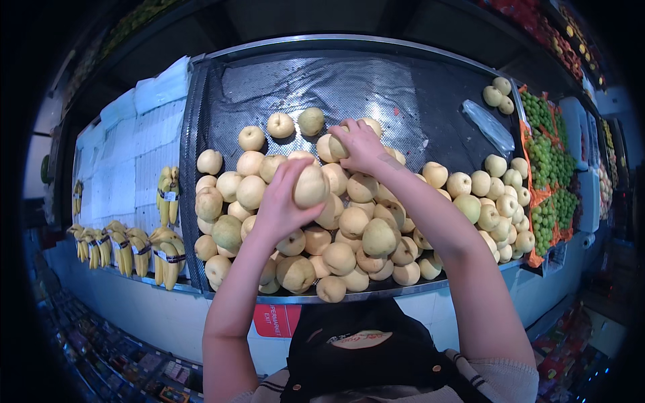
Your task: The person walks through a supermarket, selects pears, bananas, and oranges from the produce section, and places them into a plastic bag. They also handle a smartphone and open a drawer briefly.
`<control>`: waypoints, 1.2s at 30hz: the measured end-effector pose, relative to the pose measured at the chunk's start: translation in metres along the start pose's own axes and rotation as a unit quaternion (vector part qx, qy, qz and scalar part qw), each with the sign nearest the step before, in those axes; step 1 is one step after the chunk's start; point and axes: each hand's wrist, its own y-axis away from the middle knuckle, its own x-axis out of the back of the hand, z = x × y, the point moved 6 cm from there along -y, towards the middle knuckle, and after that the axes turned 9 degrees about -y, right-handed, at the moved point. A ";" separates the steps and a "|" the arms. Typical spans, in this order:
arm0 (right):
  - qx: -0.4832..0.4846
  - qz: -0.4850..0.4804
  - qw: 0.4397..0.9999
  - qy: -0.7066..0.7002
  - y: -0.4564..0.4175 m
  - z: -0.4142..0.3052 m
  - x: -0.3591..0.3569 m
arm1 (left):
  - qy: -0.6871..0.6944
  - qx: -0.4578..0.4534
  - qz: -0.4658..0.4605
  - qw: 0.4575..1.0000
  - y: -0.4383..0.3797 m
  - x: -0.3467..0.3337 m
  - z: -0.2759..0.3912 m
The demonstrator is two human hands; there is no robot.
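Observation:
My left hand (284, 201) is closed around a large pale-yellow pear (310, 186), above the heap of round pears (352, 221) on the display stand. Farther up, my right hand (360, 146) has its fingers over another pear (338, 146) at the heap's back edge. A pale pear (370, 126) shows just behind that hand. Most of the fruit is pale yellow, while a few pears, such as one greenish pear (311, 121) at the back, are darker. Beneath the heap lies a black mesh liner (317, 80). My forearms cover part of the fruit.
Bunches of bananas (169, 254) line the left stand's front, with white foam padding (151, 126) behind. Green grapes (546, 156) in orange wrapping sit at right. A clear plastic bag (488, 127) lies on the liner near several pears (499, 95). A metal rim (373, 293) edges the front.

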 end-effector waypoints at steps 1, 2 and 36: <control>-0.002 0.021 1.000 -0.019 0.006 0.004 0.004 | -0.012 0.017 -0.053 0.998 0.014 0.004 0.018; 0.000 0.064 0.996 -0.064 0.016 0.008 0.011 | -0.025 0.030 -0.105 0.994 0.028 0.004 0.033; -0.207 0.161 0.957 -0.122 0.496 0.348 0.252 | 0.001 0.052 -0.272 0.961 -0.223 -0.532 0.245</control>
